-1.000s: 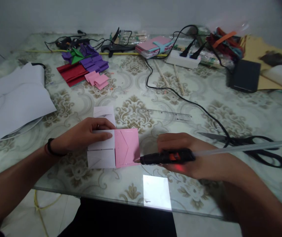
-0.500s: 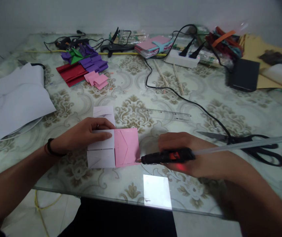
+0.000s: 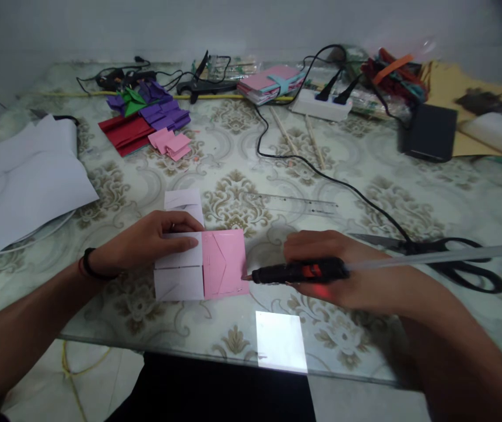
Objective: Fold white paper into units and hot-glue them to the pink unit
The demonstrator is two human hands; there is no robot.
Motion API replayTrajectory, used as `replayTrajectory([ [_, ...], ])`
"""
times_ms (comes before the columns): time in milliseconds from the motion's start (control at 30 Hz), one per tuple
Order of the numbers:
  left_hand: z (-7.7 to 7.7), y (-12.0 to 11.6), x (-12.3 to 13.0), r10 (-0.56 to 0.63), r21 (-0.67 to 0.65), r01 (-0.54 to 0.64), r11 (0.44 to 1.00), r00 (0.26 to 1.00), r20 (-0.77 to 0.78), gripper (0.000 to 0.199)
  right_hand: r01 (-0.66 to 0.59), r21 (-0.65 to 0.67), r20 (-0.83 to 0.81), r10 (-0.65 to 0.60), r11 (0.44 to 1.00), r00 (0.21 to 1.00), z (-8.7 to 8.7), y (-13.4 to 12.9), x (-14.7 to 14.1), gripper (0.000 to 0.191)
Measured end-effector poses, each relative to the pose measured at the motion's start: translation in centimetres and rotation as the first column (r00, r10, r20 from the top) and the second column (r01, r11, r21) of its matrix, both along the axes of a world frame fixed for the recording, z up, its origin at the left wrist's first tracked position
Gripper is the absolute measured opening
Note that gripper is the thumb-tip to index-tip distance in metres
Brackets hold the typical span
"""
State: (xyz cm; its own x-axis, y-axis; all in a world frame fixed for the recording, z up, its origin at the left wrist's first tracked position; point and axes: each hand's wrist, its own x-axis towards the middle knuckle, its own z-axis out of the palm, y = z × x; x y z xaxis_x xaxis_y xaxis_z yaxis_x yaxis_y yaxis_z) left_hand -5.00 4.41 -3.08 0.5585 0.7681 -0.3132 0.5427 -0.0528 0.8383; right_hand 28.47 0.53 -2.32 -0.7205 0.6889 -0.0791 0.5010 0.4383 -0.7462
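My left hand (image 3: 152,237) grips a folded white paper piece (image 3: 179,283), thumb pressed on top and fingers curled behind its upper edge. Joined to its right side is a folded pink paper square (image 3: 227,266), with a triangular flap and thin glue traces near its lower edge. My right hand (image 3: 360,290) is closed round a black hot glue gun (image 3: 297,272) with a red glowing light. A long clear glue stick (image 3: 436,255) sticks out of its back. The nozzle tip touches or nearly touches the pink square's right edge.
Black-handled scissors (image 3: 471,266) lie beside my right wrist, and a clear ruler (image 3: 295,204) lies ahead. The gun's black cord (image 3: 343,183) runs back to a white power strip (image 3: 321,105). Folded coloured papers (image 3: 130,132) sit back left; white sheets (image 3: 31,181) cover the left.
The glue gun's tip has moved slightly up along the pink square's right edge, away from the lower corner. My left hand keeps its hold on the white paper.
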Motion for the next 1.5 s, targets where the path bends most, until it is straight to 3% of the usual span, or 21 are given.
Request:
replayTrajectory([
  [267, -0.2, 0.1, -0.1, -0.011, -0.014, 0.011, 1.000, 1.000, -0.012, 0.030, 0.056, 0.006, -0.026, -0.056, 0.998, 0.998, 0.0, -0.1, -0.1, 0.012],
  [700, -0.1, -0.1, -0.1, -0.044, -0.027, 0.044, 0.999, 0.999, -0.002, 0.029, 0.130, 0.195, -0.116, -0.109, 0.972, 0.987, -1.0, 0.0, 0.4, 0.005],
  [933, -0.1, -0.2, 0.0, -0.073, -0.014, 0.073, 0.997, 0.997, 0.012, 0.024, 0.097, 0.247, -0.153, -0.060, 0.964, 0.986, -0.7, 0.4, 0.2, 0.014],
  [1500, 0.3, -0.3, 0.2, -0.086, -0.044, 0.087, 0.995, 0.996, 0.010, 0.025, 0.148, 0.275, -0.161, -0.106, 0.950, 0.981, 0.0, 0.4, 0.0, 0.031],
])
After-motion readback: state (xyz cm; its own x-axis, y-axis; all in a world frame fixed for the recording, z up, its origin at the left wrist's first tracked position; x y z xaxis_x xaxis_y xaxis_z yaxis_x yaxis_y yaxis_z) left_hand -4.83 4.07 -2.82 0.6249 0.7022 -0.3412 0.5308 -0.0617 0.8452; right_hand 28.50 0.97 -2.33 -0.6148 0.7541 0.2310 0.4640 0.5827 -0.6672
